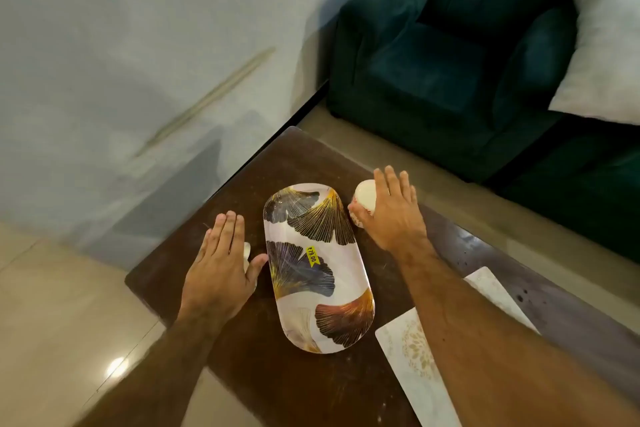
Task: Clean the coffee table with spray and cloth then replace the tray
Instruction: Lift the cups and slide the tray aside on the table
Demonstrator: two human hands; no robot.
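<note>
An oval white tray [318, 267] with gold and dark leaf prints and a yellow price sticker lies on the dark brown coffee table [301, 381]. My right hand [391, 208] is just right of the tray's far end, wrapped on a small white cup [363, 198] with a reddish pattern. My left hand [221, 260] is left of the tray, palm down over a small white object [246, 251] that is mostly hidden beneath it. The thumb nearly touches the tray's rim. No spray bottle or cloth is in view.
A white placemat [412, 357] with a gold pattern lies on the table under my right forearm. A dark green sofa [450, 55] with a white cushion [602, 42] stands beyond the table. A pale wall [138, 45] rises on the left above a tiled floor [62, 315].
</note>
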